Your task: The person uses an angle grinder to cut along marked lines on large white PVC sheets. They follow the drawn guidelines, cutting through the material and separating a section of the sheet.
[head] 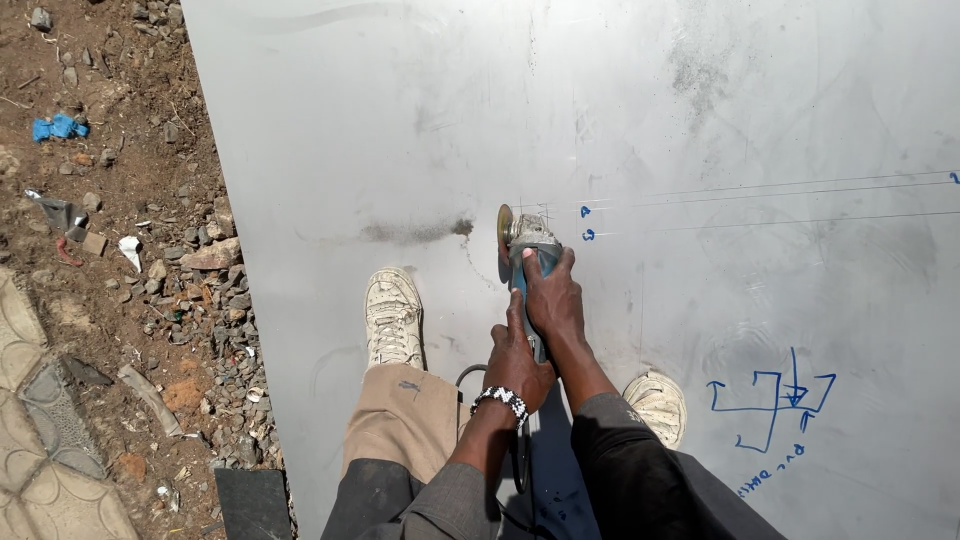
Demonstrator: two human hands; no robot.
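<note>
**Angle grinder held two-handed over a marked steel sheet**

Head view: the person stood on a large metal sheet (700,120) laid on the ground, white sneakers (393,315) planted apart, likely for balance. Both hands gripped an angle grinder (527,245), its disc (505,232) on edge at thin scribed lines (760,190) with blue marks. The right hand (553,298) had its fingers clenched round the body near the head; the left hand (517,362), wearing a beaded bracelet (500,400), clasped the rear, seemingly to steady it. Rubble (200,270) lay past the sheet's left edge.
</note>
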